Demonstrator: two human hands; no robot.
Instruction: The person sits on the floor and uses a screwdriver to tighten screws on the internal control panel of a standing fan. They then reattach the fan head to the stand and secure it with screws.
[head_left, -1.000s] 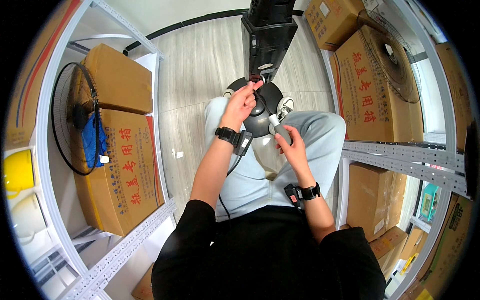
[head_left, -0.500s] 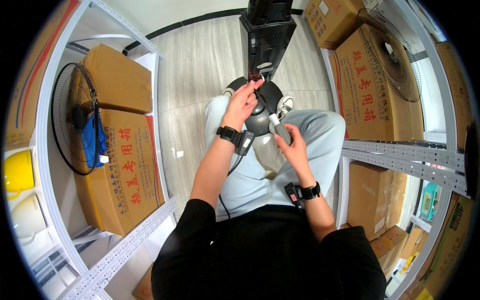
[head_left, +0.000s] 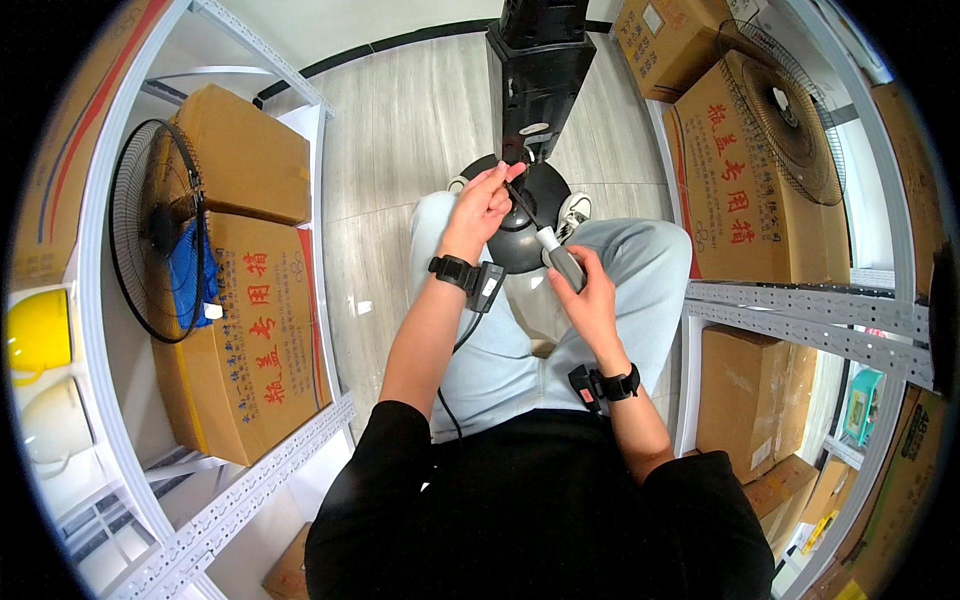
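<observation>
A black upright column [head_left: 538,100] stands ahead of me above a round, dark, glossy base [head_left: 515,245] between my feet. In my right hand [head_left: 592,295] is a screwdriver [head_left: 567,265] with a grey handle and a white collar. Its thin dark shaft points up and left toward the column's lower end. My left hand [head_left: 484,208] is beside the shaft's far end, close to the foot of the column. The thumb and fingertips there are drawn together; anything between them is too small to make out.
Metal shelving with cardboard boxes [head_left: 255,330] flanks me at left, and more boxes [head_left: 750,180] at right. Wire fan guards lean at left [head_left: 160,230] and right [head_left: 785,115]. A black cable [head_left: 446,405] hangs from my left wrist device.
The view has shifted slightly, so the shelves and column sit a little differently. Both hands keep nearly the same pose, with the screwdriver still in my right hand.
</observation>
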